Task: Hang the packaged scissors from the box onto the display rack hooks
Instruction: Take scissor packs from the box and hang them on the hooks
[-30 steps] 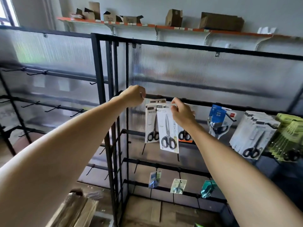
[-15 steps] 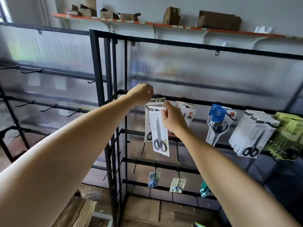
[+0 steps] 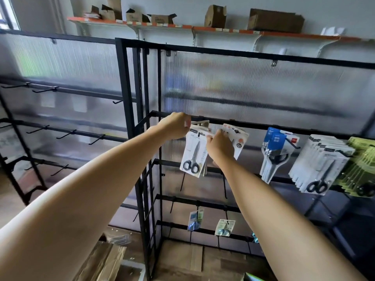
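White card pack of black-handled scissors (image 3: 193, 154), front item of a small bunch hanging on a hook at the upper rail of the black display rack (image 3: 121, 82). Its top edge is pinched from both sides: the left hand (image 3: 174, 125) curls its fingers around the upper left corner at the hook, and the right hand (image 3: 218, 145) pinches the upper right corner, thumb and fingers closed on the card. Below the grip the pack hangs slightly tilted, handles lowest. Directly behind the grip, further cards of the same bunch; how many cannot be told. Just right of the right hand, white pack with orange print (image 3: 236, 136), partly covered by that hand. Further right along the same rail: blue-topped scissor packs (image 3: 276, 147), a thick row of white packs with black scissors (image 3: 320, 165), then green packs (image 3: 363, 159) at the picture's edge. Well below the grip, on a low rail, two small packs (image 3: 224, 227) with blue scissors. Left of the grip, a second rack section with bare hooks (image 3: 65, 134) on its rails. Behind everything, ribbed translucent panel (image 3: 243, 88). High above the grip, an orange-edged wall shelf (image 3: 223, 30) bearing open cardboard boxes (image 3: 275, 20). Low left, near the person's left forearm, cardboard box (image 3: 101, 262) on the floor, contents not legible.
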The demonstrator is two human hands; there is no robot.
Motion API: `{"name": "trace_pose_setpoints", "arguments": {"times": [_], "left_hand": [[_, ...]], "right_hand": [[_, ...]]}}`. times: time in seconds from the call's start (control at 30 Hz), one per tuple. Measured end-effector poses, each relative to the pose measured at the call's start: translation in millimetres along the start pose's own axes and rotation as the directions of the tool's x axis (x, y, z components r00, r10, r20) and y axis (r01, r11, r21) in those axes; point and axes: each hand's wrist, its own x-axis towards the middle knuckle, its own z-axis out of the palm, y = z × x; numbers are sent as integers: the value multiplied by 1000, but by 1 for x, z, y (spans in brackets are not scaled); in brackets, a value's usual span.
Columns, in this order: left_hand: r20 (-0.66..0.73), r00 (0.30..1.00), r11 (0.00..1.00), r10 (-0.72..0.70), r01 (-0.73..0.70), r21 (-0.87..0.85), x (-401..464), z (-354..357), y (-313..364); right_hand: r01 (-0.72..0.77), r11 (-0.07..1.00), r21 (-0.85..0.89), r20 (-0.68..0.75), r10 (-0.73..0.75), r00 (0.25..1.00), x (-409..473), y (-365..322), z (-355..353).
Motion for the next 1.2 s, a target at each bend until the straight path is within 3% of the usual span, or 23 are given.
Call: {"name": "trace_pose_setpoints", "arguments": {"times": [0.1, 0.2, 0.27, 0.53, 0.83, 1.2], "left_hand": [[122, 992, 1000, -13, 15, -16, -9, 9, 1], [330, 944, 994, -7, 43, -102, -24, 32, 5], [390, 921, 991, 17, 36, -130, -36, 52, 11], [474, 878, 998, 63, -68, -8, -65, 157, 54], [555, 807, 975, 202, -222, -32, -67, 249, 170], [669, 658, 894, 347, -448, -23, -50, 349, 331]], "right_hand": [[-40, 999, 4, 85, 40, 996, -14, 15, 5], [3, 1000, -19, 182, 0, 983, -37, 36, 17], [19, 1000, -24, 246, -12, 969, -55, 51, 26], [-73, 996, -49, 391, 86, 916, -127, 119, 31], [-344, 939, -13, 341, 328, 881, -173, 241, 4], [-514, 857, -34, 348, 492, 798, -206, 406, -38]]}}
